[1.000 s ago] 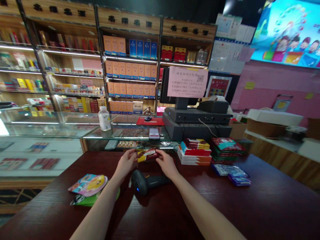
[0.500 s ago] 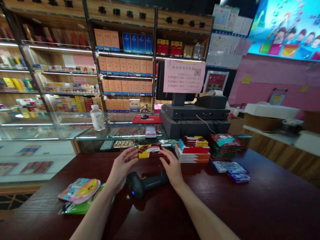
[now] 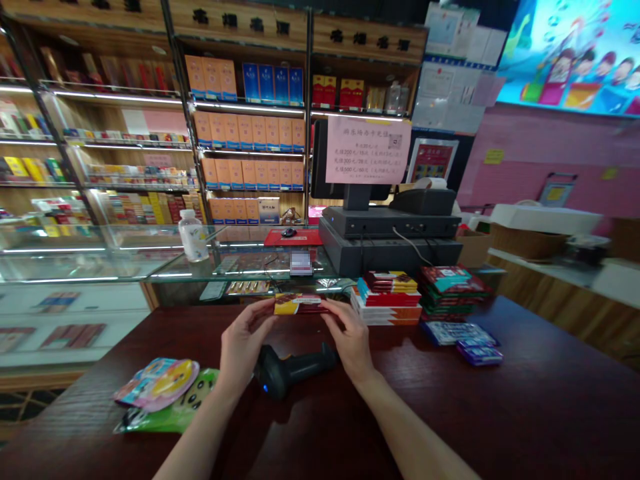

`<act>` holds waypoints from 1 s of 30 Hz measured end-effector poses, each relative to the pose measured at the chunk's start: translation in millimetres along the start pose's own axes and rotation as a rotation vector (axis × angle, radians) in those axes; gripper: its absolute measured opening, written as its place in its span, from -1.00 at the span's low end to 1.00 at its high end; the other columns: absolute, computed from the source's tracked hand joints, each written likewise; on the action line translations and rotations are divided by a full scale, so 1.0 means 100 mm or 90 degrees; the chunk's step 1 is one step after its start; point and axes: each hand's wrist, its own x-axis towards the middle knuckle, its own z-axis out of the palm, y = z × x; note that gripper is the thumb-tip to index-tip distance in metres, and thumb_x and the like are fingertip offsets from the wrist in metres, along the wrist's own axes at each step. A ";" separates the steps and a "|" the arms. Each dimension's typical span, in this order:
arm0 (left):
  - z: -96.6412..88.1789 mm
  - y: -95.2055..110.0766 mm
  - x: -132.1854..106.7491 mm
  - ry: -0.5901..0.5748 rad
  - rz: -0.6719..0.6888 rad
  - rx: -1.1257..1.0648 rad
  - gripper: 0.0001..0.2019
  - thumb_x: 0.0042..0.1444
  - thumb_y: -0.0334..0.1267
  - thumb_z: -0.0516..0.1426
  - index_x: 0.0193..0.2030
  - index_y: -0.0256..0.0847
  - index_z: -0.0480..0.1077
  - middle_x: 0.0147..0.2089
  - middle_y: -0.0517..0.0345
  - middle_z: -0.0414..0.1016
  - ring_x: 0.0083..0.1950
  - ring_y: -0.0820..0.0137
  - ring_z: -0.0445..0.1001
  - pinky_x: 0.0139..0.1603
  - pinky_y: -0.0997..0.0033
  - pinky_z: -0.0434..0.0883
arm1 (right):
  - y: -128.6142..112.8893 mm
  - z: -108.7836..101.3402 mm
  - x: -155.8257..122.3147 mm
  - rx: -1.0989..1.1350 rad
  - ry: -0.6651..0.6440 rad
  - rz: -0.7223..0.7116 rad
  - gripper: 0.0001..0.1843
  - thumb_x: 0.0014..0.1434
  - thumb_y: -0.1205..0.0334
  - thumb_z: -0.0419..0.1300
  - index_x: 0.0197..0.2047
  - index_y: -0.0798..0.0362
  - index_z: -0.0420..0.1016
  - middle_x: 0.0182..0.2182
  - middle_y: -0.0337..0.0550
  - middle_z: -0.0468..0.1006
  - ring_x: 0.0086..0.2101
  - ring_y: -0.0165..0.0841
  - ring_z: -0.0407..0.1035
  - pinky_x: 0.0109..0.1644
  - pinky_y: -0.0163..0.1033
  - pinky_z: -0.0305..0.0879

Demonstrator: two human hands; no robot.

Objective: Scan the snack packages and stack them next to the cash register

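Both of my hands hold a flat red-and-yellow chocolate bar packet (image 3: 299,304) above the dark wooden counter (image 3: 500,413). My left hand (image 3: 243,343) pinches its left end and my right hand (image 3: 351,337) pinches its right end. The packet lies nearly level, edge towards me. A black handheld barcode scanner (image 3: 290,369) rests on the counter just under my hands, with a blue light showing on its head.
Stacks of chocolate bars (image 3: 390,297) and green-red packets (image 3: 451,287) stand to the right, with blue packets (image 3: 467,340) in front. Colourful snack pouches (image 3: 160,393) lie at left. Behind are a till with screen (image 3: 385,230), a glass case (image 3: 125,260), a bottle (image 3: 193,235) and shelves.
The packet has tipped from face-up to almost edge-on and has risen slightly. My hands have shifted a little towards me. The camera view has barely moved.
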 end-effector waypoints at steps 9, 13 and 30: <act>-0.01 -0.01 -0.02 0.110 0.065 0.144 -0.71 0.02 0.01 0.23 -0.21 -0.11 0.57 -0.20 0.17 0.67 -0.15 0.31 0.61 -0.02 0.33 0.50 | -0.08 0.00 -0.02 -0.015 0.007 0.076 -0.72 0.33 0.19 0.19 0.08 -0.02 0.54 -0.10 -0.08 0.66 -0.14 -0.24 0.57 -0.10 -0.17 0.52; -0.01 -0.01 0.00 0.113 0.022 0.122 -0.68 0.00 0.04 0.23 -0.22 -0.13 0.55 -0.26 0.19 0.66 -0.25 0.34 0.61 -0.12 0.37 0.51 | -0.08 0.00 -0.03 -0.043 0.011 0.069 -0.65 0.32 0.24 0.19 0.16 -0.04 0.48 -0.19 -0.12 0.67 -0.19 -0.26 0.57 -0.05 -0.13 0.50; -0.07 -0.08 0.06 0.065 -0.003 0.132 -0.52 0.10 0.03 0.19 0.12 -0.10 0.48 -0.29 0.25 0.59 -0.23 0.37 0.58 -0.10 0.39 0.49 | -0.02 0.04 -0.06 -0.187 -0.144 -0.091 -0.06 0.22 0.37 0.25 0.51 -0.17 -0.14 0.05 -0.01 0.47 0.04 -0.08 0.37 0.14 0.13 0.40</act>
